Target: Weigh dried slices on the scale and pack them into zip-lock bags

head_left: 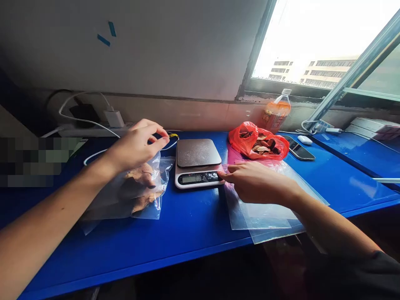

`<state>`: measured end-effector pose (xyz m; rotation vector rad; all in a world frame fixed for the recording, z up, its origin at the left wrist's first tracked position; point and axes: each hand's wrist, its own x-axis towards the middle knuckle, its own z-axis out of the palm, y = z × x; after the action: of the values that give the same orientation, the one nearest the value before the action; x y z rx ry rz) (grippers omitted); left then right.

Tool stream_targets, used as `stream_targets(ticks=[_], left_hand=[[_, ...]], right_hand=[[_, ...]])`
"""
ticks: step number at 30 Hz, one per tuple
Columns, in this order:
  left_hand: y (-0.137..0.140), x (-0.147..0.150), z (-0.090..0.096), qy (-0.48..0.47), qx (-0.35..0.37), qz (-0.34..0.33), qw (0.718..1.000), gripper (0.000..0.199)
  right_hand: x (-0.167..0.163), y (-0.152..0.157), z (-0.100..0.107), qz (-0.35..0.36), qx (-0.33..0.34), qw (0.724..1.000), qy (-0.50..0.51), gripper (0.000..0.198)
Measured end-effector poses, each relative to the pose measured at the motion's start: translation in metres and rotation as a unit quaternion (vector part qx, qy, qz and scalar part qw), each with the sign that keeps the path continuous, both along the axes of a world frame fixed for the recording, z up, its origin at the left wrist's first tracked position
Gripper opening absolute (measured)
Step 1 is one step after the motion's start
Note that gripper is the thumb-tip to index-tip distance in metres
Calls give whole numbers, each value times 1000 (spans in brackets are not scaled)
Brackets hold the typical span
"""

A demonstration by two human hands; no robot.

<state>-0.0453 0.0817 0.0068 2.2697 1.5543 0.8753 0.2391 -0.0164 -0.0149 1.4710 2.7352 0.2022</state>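
A white kitchen scale (200,178) with a square metal plate (197,152) stands on the blue table, its lit display seeming to read zero. One finger of my right hand (262,181) touches the right end of its button panel; the other fingers are curled in, with nothing visible in them. My left hand (137,143) hovers left of the scale, fingers loosely bent and apart, holding nothing visible. Below it lies a clear plastic bag (161,200) with brown dried pieces (142,177) inside. Flat clear bags (259,221) lie under my right hand.
Behind my right hand sits an open red plastic bag (240,137) of dried brown slices (264,148). A drink bottle (278,110), a phone (301,149) and a white earbud case (305,140) are nearby. A white cable (93,121) runs behind my left hand from a charger (114,117).
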Motion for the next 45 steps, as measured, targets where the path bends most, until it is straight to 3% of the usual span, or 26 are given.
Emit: stream_targets(ticks=[5,8,10,12,15,20,23,26,29,31,33,35,37,40,42,45], left_hand=[[11,8,-7,51,37,-46,997,33],[9,0,-13,51,35,-37,997,33],[7,-7,-17,49,24,-20,998,32],[5,-13,-21,55,4,-8,998,31],[3,-17,-26,71,-21,-4,997,36],[3,-16,-31,82,-47,-26,995,43],[4,-16,-31,85,-51,-25,995,45],[4,-16,-29,92,-50,-17,994,45],[2,-15,-27,100,-50,-14,994,46],[1,-14,-28,105,-48,-11,993,48],[1,-14,-30,114,-49,-9,992,49],[1,-13,-31,125,-52,-13,991,48],[2,-15,-32,141,-54,-17,988,49],[3,-21,-27,178,-55,-11,982,57],[2,-28,-22,198,-54,-3,979,61],[2,-35,-16,198,-46,5,979,63]], right_hand=[[-8,1,6,10,-25,996,-80,43],[1,3,12,12,-47,998,-36,38],[11,6,15,18,-52,998,44,32],[19,13,14,9,-14,987,159,21],[19,32,2,-35,101,952,286,5],[0,69,-30,-31,227,927,298,16],[-9,81,-42,4,233,925,301,23],[-17,78,-47,53,169,931,319,24],[-16,67,-39,99,155,928,323,27],[-7,57,-26,129,211,910,333,22],[12,51,-7,122,300,874,362,17],[38,50,10,41,374,831,409,15],[67,56,21,-80,379,812,438,16],[104,74,18,-175,249,865,400,18],[116,87,8,-172,173,906,347,22],[116,106,-10,-129,140,935,299,22]])
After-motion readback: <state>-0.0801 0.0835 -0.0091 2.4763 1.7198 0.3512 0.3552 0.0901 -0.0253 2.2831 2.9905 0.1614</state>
